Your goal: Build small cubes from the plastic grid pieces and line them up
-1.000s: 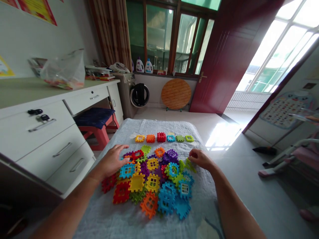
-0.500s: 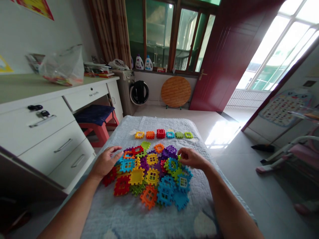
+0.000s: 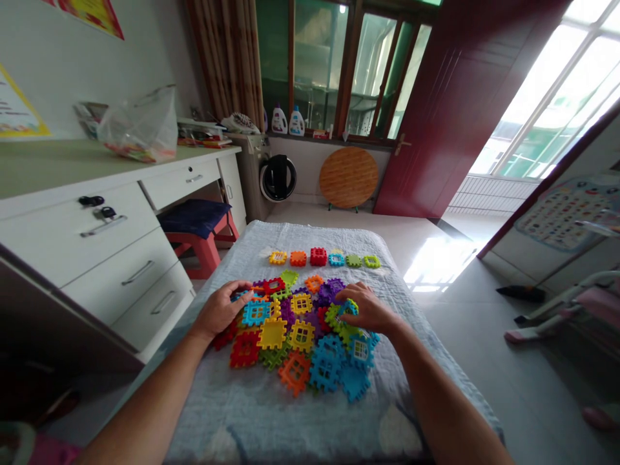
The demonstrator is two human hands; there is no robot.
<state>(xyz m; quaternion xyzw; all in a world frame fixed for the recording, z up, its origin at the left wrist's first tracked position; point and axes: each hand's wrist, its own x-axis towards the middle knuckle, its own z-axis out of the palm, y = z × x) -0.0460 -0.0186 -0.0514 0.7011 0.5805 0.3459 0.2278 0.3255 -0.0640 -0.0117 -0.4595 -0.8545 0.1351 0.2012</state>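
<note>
Well, six blocks (image 3: 318, 256) stood lined up mid-frame, a loose heap (image 3: 302, 336) lay unlined just below, and the left hand (image 3: 220, 311) and right hand (image 3: 371, 309) bent over its sides, whether gripping anything I couldn't tell.

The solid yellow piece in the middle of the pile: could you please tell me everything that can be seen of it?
The solid yellow piece is roughly square, with toothed edges and a plain centre without openings. It looks like plastic. It lies face up among the other pieces, between a red window piece and a yellow window piece; exactly which neighbours touch it is hard to tell. Neither the left hand nor the right hand touches it.
</note>
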